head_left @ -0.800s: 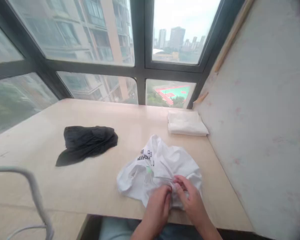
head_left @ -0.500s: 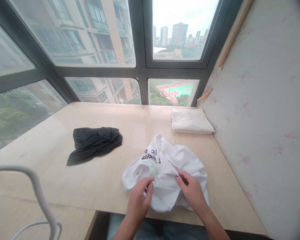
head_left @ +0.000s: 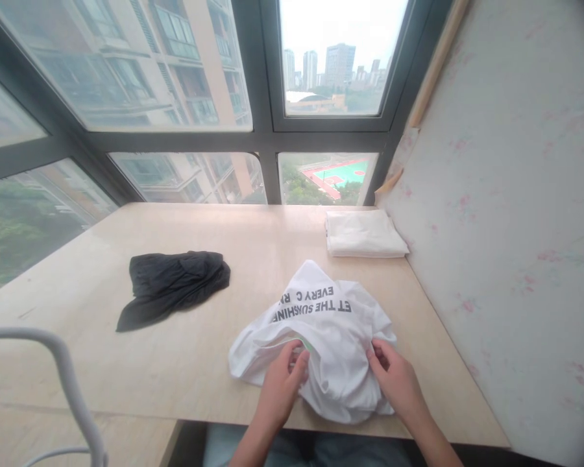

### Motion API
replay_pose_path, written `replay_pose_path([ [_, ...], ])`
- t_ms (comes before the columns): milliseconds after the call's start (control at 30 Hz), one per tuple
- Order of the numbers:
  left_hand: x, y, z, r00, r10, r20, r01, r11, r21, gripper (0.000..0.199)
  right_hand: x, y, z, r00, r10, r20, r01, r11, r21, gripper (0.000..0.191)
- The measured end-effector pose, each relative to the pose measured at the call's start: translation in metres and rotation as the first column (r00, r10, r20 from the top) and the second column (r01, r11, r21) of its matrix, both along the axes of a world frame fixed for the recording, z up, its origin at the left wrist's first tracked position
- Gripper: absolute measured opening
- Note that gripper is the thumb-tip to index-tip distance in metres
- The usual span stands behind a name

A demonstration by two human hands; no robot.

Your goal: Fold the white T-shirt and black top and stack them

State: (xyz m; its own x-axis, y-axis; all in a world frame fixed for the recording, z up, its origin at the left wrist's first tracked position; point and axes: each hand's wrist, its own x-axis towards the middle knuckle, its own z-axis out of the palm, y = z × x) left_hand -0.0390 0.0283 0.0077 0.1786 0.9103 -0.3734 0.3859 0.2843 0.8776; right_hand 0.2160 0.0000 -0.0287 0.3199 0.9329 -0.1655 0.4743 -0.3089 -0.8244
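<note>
A crumpled white T-shirt (head_left: 335,337) with dark printed lettering lies at the near edge of the table, the print upside down from where I look. My left hand (head_left: 286,373) pinches the fabric at its near left, where a bit of green shows by the fingers. On the right side of the shirt, my right hand (head_left: 390,368) has thumb and fingers closed on the cloth. The lower part of the shirt is bunched in folds between both hands.
A black garment (head_left: 175,285) lies loosely folded on the wooden table (head_left: 253,233) to the left. At the back right sits a folded white cloth (head_left: 365,235) beside the papered wall (head_left: 506,214). A grey-white curved tube (head_left: 61,363) rises at the near left.
My hands have spread the front of the shirt wider, the right one moving right, so more of the lettering shows. The view has shifted slightly.
</note>
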Motion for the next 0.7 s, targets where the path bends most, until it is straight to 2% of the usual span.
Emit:
replay_pose_path([
  [67,0.012,-0.004,-0.001,0.999,-0.031,-0.015,0.030,0.999,-0.031,0.048,0.004,-0.004,0.001,0.995,0.046,0.093,-0.046,0.999,-0.002,0.038],
  [133,0.019,-0.009,0.001,0.992,-0.074,-0.100,0.078,0.996,0.033,0.043,0.006,-0.006,0.010,0.987,0.028,0.160,-0.038,0.998,0.058,0.036],
  [200,0.022,-0.015,0.005,0.971,-0.094,-0.220,0.115,0.990,0.083,0.044,0.005,-0.004,0.026,0.977,-0.059,0.206,0.020,0.982,0.188,0.033],
  [267,0.023,-0.022,0.008,0.932,-0.106,-0.348,0.147,0.985,0.093,0.045,-0.002,0.005,0.045,0.978,-0.113,0.174,0.050,0.943,0.329,0.029],
  [333,0.025,-0.030,0.008,0.893,-0.124,-0.432,0.179,0.980,0.088,0.040,-0.018,0.022,0.066,0.995,-0.013,0.098,-0.029,0.911,0.412,0.024],
  [400,0.028,-0.036,0.006,0.884,-0.149,-0.443,0.206,0.975,0.084,0.038,-0.043,0.044,0.082,0.970,0.227,0.088,-0.243,0.864,0.441,0.019],
  [467,0.032,-0.039,0.001,0.896,-0.165,-0.412,0.217,0.973,0.081,0.044,-0.076,0.070,0.089,0.845,0.488,0.218,-0.533,0.740,0.410,0.021],
  [533,0.036,-0.040,-0.005,0.914,-0.169,-0.369,0.208,0.976,0.070,0.050,-0.113,0.093,0.086,0.623,0.662,0.417,-0.781,0.556,0.284,0.036],
  [567,0.038,-0.039,-0.008,0.923,-0.167,-0.346,0.198,0.978,0.057,0.050,-0.132,0.102,0.081,0.498,0.704,0.507,-0.860,0.474,0.186,0.043],
  [633,0.040,-0.038,-0.013,0.938,-0.149,-0.314,0.169,0.985,0.037,0.041,-0.167,0.118,0.069,0.271,0.720,0.639,-0.929,0.370,-0.023,0.044],
  [700,0.039,-0.037,-0.016,0.948,-0.128,-0.292,0.146,0.989,0.040,0.027,-0.195,0.129,0.060,0.134,0.701,0.700,-0.937,0.319,-0.140,0.028],
])
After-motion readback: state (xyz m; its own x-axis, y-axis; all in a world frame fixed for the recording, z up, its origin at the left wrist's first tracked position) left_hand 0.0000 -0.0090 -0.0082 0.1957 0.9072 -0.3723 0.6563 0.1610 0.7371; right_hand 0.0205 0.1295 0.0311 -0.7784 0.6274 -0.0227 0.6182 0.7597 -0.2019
